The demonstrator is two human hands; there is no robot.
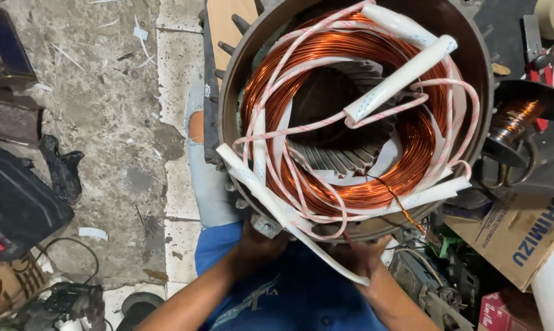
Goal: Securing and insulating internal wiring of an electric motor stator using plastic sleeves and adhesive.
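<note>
A large round motor stator fills the upper middle of the head view, its dark metal housing ringed around copper wire windings. White sleeving tubes and pink-and-white lacing cord run over the coils. My left hand grips the housing's lower rim from beneath. My right hand holds the lower rim too, near a white sleeve end. Most of both hands' fingers are hidden under the stator.
A spool of copper wire and red-handled pliers lie at the right. A cardboard box sits lower right. Black cases and a power tool rest on the concrete floor at the left.
</note>
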